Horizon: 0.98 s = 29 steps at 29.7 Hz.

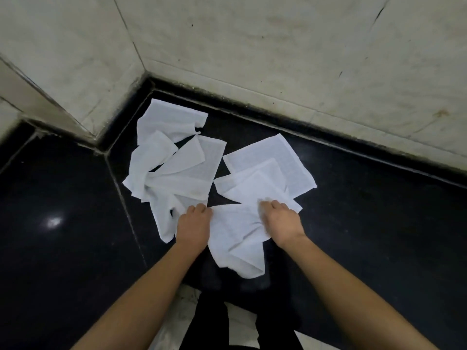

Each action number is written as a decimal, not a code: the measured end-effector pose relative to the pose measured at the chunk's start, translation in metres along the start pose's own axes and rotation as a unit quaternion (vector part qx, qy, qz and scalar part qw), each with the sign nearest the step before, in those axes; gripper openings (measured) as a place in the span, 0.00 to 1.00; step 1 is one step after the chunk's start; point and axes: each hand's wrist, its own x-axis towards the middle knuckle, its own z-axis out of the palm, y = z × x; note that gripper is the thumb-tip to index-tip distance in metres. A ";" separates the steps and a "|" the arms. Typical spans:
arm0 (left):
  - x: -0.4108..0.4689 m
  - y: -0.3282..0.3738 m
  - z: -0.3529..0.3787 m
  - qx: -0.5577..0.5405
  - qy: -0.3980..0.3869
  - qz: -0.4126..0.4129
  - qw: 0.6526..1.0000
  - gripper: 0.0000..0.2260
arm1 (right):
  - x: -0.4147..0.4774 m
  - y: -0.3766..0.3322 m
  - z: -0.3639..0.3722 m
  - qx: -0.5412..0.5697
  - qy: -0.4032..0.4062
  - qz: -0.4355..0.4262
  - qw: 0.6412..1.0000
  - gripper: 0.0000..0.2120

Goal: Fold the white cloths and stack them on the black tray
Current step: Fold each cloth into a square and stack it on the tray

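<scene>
Several white cloths lie scattered on a black polished counter (366, 210). The nearest cloth (235, 238) hangs crumpled over the counter's front edge between my hands. My left hand (194, 223) grips its upper left corner with curled fingers. My right hand (280, 221) grips its upper right part the same way. Behind it lie a loosely folded cloth (255, 190) on a flat square one (278, 157), and a rumpled heap of cloths (171, 162) to the left. No black tray can be told apart from the dark surface.
Pale marble walls (278, 46) meet in a corner right behind the cloths. Grout seams (126, 210) cross the counter on the left. Below the counter's edge I see dark trouser legs (209, 322) over a light floor.
</scene>
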 end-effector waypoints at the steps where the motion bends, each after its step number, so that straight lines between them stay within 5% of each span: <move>1: 0.002 -0.004 0.000 -0.010 0.012 0.002 1.000 0.15 | 0.001 -0.005 0.000 -0.007 -0.002 0.014 1.000 0.30; 7: 0.008 -0.014 -0.005 -0.064 0.003 -0.010 0.998 0.15 | -0.009 -0.013 -0.002 -0.037 -0.017 0.036 0.999 0.14; 14: -0.012 -0.033 -0.067 -0.063 0.162 0.021 0.984 0.07 | -0.015 -0.023 -0.067 0.095 0.113 -0.015 0.989 0.11; 21: -0.059 -0.058 -0.119 -0.039 0.297 -0.097 0.949 0.03 | -0.015 -0.058 -0.132 0.165 0.169 -0.137 0.962 0.05; 26: -0.129 -0.084 -0.138 -0.005 0.308 -0.228 0.924 0.01 | -0.012 -0.107 -0.142 0.174 0.173 -0.281 0.928 0.18; 29: -0.176 -0.101 -0.148 -0.002 0.321 -0.278 0.905 0.01 | -0.016 -0.147 -0.146 0.175 0.176 -0.337 0.908 0.17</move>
